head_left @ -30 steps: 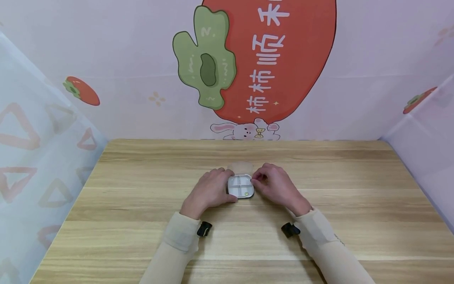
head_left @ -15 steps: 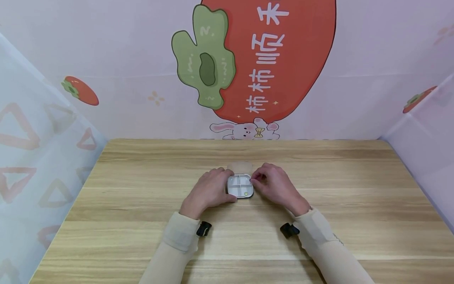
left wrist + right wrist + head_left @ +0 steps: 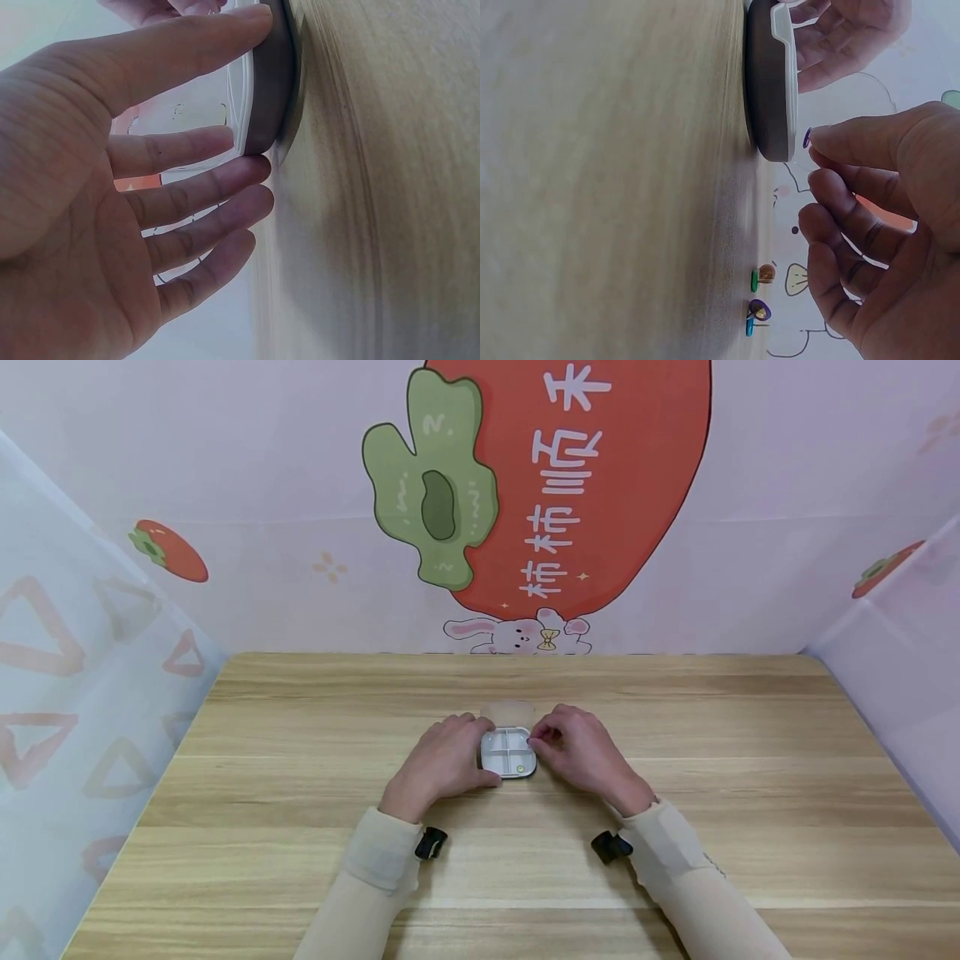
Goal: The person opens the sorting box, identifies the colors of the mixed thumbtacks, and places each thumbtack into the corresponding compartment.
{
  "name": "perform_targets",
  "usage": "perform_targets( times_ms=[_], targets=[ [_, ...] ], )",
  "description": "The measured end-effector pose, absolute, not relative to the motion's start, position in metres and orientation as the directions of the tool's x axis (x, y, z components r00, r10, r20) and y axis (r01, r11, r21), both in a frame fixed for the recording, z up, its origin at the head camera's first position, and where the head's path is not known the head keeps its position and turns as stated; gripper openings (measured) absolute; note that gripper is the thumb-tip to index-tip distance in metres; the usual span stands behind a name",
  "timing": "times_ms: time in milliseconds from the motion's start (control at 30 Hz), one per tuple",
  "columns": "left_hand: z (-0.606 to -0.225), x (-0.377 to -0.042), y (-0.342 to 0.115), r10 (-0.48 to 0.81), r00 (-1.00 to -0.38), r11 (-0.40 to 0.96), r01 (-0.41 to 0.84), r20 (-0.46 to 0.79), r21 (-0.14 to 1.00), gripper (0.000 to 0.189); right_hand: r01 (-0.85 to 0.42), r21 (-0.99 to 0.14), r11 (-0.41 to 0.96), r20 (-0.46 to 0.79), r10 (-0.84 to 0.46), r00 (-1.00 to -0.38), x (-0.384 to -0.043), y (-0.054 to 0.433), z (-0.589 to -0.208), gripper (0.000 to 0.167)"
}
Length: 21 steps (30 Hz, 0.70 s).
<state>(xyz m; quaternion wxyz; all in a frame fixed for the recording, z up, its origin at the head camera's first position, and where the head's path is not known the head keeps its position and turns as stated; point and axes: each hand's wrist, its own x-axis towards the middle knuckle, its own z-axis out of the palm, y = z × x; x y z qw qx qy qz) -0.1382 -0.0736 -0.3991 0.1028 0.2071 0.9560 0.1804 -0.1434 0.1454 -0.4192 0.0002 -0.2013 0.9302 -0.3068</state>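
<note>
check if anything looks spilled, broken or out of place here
Nothing looks broken or askew: the box rests upright on the table, held by the left hand. Small pieces lie loose outside the box, which looks slightly untidy; the right hand pinches a purple piece.

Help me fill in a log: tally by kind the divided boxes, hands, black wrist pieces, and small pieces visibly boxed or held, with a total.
Divided box: 1
Hands, left hand and right hand: 2
Black wrist pieces: 2
Small pieces, yellow-green piece boxed and purple piece held: 2
Total: 7
</note>
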Motion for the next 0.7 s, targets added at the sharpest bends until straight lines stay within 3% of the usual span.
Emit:
perform_targets(
  times_ms=[700],
  targets=[
    [-0.3997,-0.1382,-0.0735,0.448,-0.886,0.837,0.368,-0.121,0.404,0.069,-0.395,-0.563,0.726,0.136,-0.391,-0.911,-0.1436,0.1445,-0.4205,0.007]
  ],
)
